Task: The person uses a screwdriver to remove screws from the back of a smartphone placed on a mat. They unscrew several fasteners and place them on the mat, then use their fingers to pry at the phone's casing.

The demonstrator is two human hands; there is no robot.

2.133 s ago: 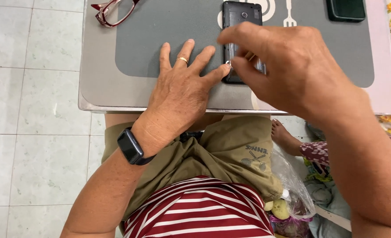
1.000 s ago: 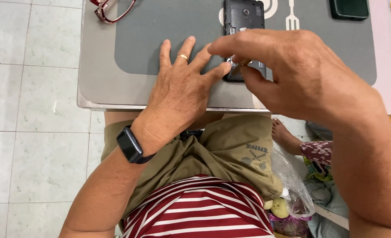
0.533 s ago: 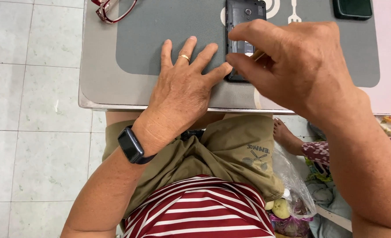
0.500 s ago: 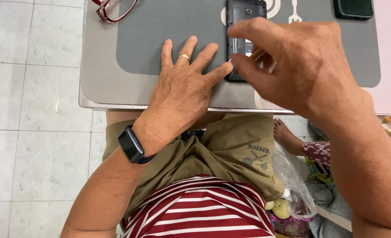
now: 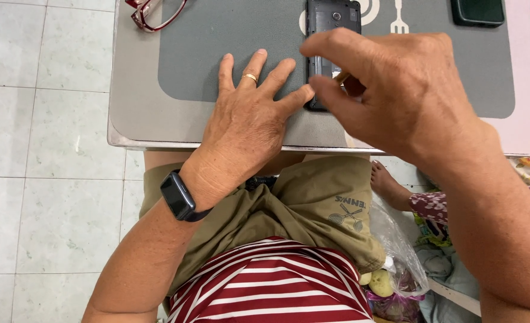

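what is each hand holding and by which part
The right hand pinches a small tan tool at its upper end, over the opened phone. The left hand lies flat, steadying the phone's edge.

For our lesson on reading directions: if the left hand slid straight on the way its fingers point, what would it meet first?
The left hand lies flat on the grey mat, fingers pointing away; only bare mat shows ahead, so the way looks free. The opened phone lies just right of that line.

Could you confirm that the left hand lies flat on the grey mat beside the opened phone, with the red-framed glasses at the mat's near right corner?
Not quite: the red-framed glasses lie at the far left corner of the grey mat, as the head view shows. The rest holds: the left hand lies flat on the mat beside the opened phone.
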